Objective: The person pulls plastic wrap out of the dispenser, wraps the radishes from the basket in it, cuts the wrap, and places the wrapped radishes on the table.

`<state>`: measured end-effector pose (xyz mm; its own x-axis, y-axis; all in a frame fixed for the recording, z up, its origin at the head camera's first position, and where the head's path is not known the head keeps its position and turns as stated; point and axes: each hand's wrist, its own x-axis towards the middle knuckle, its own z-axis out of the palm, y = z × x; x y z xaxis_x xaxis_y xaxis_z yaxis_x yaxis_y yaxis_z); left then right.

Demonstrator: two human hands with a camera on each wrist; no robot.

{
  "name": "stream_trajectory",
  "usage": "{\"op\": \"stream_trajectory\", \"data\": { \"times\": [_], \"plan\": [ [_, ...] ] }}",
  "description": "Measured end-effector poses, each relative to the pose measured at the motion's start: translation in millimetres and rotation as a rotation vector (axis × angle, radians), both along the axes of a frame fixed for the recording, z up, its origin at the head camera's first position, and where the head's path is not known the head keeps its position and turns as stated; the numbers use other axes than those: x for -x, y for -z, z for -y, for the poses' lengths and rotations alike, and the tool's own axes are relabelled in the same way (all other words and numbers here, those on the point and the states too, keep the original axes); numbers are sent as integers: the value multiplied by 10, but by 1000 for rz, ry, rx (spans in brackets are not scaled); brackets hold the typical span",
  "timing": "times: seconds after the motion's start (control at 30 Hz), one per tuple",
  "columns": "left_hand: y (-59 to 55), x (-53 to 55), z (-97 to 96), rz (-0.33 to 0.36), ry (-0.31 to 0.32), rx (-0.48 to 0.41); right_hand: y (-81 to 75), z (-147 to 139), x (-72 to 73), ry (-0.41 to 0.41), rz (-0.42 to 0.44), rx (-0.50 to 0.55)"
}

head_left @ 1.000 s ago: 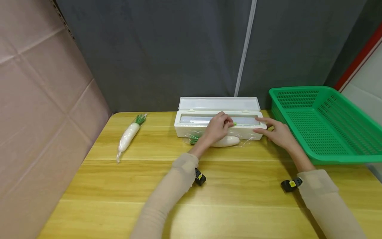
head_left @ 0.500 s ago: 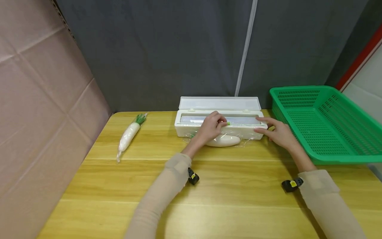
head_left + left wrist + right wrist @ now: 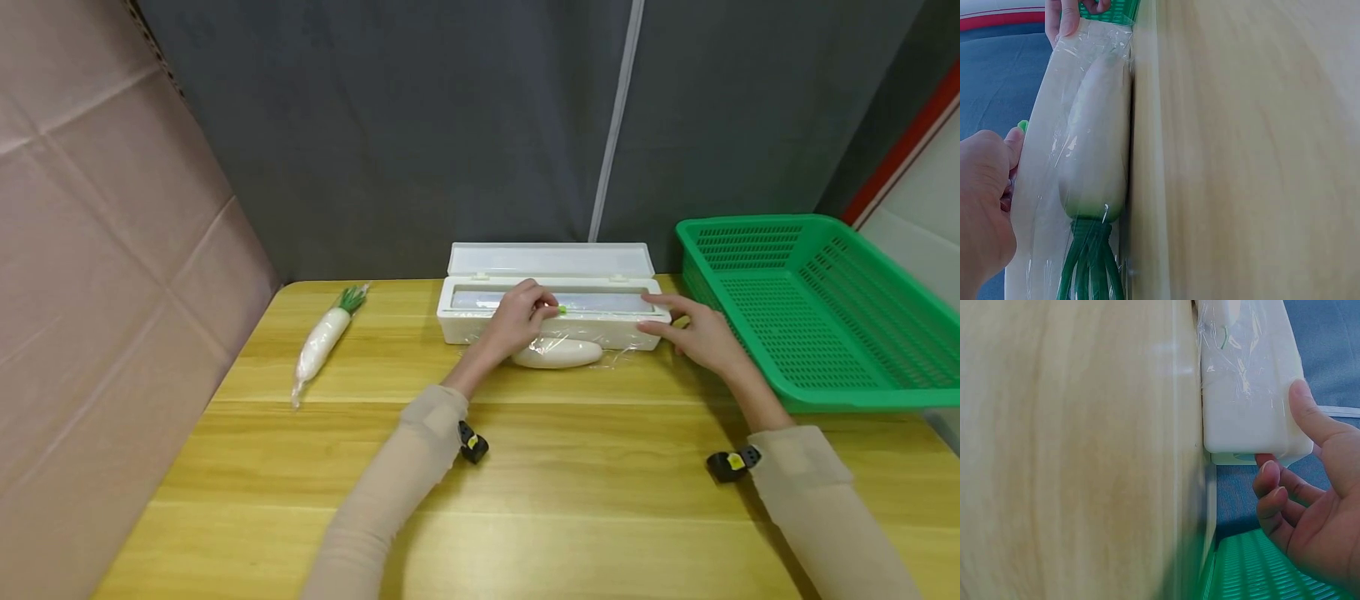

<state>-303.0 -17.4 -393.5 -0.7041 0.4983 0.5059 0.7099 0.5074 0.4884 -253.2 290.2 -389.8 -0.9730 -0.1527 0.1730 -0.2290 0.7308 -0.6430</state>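
A white cling film dispenser (image 3: 626, 335) stands at the table's back, its lid (image 3: 551, 259) raised. My left hand (image 3: 514, 323) pinches a small green slide cutter (image 3: 562, 310) on the dispenser's front top edge. At the right end, my right hand (image 3: 693, 333) grips the dispenser, thumb on its front and fingers round the end and top. Clear film (image 3: 1244, 369) hangs down the front over a white radish (image 3: 562, 353) lying against the dispenser. In the left wrist view the radish's green stalks (image 3: 1091, 256) show under film; my left forearm hides them in the head view.
A second white radish (image 3: 322, 343), wrapped in film with a twisted end, lies on the table's left. The green plastic basket (image 3: 795, 400) sits to the right, close to my right hand. Behind the table (image 3: 585, 517) hangs a dark grey curtain (image 3: 405, 142).
My left hand has slid leftward along the dispenser's edge with the green slide cutter, its forearm now covering the radish's stalks. My right hand keeps its grip on the right end.
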Motion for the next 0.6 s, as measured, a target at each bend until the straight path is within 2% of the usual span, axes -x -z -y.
{"op": "stream_trajectory", "data": {
  "times": [0.6],
  "plan": [
    [-18, 19, 168, 42, 3, -17, -14, 6, -6, 0, 6, -13]
  ]
}}
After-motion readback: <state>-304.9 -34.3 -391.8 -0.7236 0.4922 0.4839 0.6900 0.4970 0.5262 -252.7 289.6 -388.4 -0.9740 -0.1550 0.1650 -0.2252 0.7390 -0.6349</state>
